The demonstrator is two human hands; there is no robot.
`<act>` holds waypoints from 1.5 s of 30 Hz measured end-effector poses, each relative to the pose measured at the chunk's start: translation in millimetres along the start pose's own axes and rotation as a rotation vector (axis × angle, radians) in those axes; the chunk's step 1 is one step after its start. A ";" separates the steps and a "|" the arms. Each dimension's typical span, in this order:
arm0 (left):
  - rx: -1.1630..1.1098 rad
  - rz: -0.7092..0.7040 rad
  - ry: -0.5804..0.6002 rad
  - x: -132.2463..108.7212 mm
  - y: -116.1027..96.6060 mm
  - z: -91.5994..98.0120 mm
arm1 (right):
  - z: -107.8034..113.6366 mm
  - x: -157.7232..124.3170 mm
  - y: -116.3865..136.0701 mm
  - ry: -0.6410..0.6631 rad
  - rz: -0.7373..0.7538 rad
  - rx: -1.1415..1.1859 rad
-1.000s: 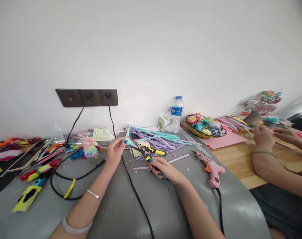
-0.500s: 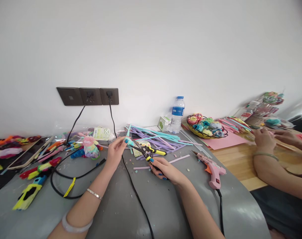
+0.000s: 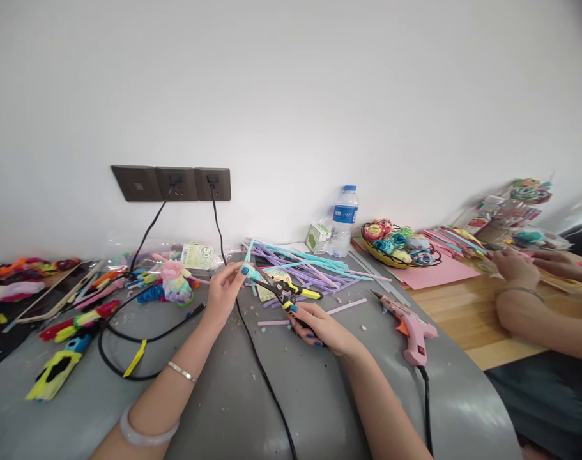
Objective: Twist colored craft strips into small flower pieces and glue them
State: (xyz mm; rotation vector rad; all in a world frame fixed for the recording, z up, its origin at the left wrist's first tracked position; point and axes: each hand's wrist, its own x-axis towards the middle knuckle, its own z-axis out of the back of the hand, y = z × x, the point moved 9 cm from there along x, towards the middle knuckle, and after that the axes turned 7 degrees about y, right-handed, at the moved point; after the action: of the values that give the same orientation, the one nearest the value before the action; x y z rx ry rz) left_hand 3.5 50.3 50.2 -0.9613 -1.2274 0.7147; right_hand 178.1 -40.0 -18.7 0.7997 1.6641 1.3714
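My left hand [image 3: 227, 285] pinches a turquoise pipe cleaner piece [image 3: 250, 271], bunched near the fingertips with one thin end pointing up. My right hand [image 3: 318, 326] is closed round the yellow and black handles of a pair of pliers [image 3: 287, 298]. The pliers' dark jaws reach left to the turquoise piece, near my left fingertips; whether they grip it I cannot tell. Behind the pliers lies a loose pile of purple and turquoise pipe cleaners [image 3: 314, 271]. A short lilac pipe cleaner [image 3: 347, 306] rests to the right of the pliers.
A pink glue gun [image 3: 415, 332] lies at the right, its cord running to the front. Black cables [image 3: 257, 358] cross the grey table. At the back stand a water bottle [image 3: 344, 223] and a basket of fluffy flowers [image 3: 400, 243]. A co-worker's hands [image 3: 515, 265] are at the far right.
My hands and the pliers keep nearly the same pose on the turquoise piece. The view has shifted slightly, and the co-worker's arm at the right has moved a little.
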 end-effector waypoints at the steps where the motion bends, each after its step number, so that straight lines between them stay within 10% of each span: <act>1: 0.001 0.001 -0.001 -0.1 0.3 0.2 | -0.1 -0.2 0.1 -0.001 0.000 0.001; 45: -0.019 -0.011 0.015 -1.1 -6.7 -1.7 | -0.2 -0.6 0.1 0.009 -0.006 -0.013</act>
State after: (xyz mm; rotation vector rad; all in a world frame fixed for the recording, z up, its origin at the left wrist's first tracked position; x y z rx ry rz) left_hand 4.7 46.0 55.7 -0.9731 -1.2271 0.6869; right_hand 178.3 -40.6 -18.5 0.7817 1.6610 1.3826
